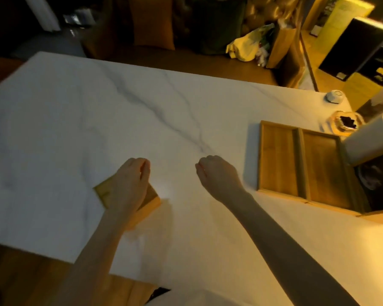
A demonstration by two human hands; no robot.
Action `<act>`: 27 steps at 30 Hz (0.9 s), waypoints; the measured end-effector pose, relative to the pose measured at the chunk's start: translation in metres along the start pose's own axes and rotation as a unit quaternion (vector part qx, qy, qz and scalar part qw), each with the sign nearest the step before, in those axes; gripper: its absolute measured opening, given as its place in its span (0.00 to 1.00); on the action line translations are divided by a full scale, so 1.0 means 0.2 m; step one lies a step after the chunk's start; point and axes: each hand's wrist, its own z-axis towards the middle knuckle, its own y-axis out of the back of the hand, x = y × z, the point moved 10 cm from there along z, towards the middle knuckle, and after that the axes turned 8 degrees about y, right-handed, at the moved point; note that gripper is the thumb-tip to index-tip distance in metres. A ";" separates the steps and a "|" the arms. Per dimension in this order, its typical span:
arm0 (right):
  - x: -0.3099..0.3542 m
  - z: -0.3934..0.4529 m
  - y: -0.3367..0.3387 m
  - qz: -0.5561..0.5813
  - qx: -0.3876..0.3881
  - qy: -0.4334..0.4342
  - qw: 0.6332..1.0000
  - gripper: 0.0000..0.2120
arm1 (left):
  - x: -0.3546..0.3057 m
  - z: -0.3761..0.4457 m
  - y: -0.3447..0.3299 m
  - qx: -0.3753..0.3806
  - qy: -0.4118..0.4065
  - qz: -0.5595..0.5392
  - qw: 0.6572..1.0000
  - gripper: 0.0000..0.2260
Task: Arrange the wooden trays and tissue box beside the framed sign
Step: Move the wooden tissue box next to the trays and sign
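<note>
marble table (97,111) | white bowl (334,96) far right | paper roll (367,140)

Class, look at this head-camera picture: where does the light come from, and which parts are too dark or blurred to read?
Head view: warm yellow light from the right brightens the table near the wooden tray; the far room is nearly black; the left hand and right hand look soft; the table's edges bow, a wide-angle effect.

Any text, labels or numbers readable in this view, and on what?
None can be read.
Dark framed panel at the right edge: pale markings, too blurred to read.
Yellow-green board in the background: marks too small and blurred.
Wooden trays, marble table: no lettering visible.
</note>
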 end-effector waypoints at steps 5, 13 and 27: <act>0.26 0.01 -0.26 0.060 0.015 0.002 0.998 0.14 | 0.39 -0.04 0.07 -0.011 0.045 0.060 0.997 0.13; 0.35 -0.13 -0.74 0.252 0.113 -0.148 0.949 0.32 | 0.82 -0.12 -0.04 0.094 0.190 -0.023 0.977 0.25; 0.34 -0.17 -0.72 0.365 0.088 -0.212 0.902 0.20 | 0.75 -0.13 -0.10 0.118 0.282 -0.223 0.926 0.10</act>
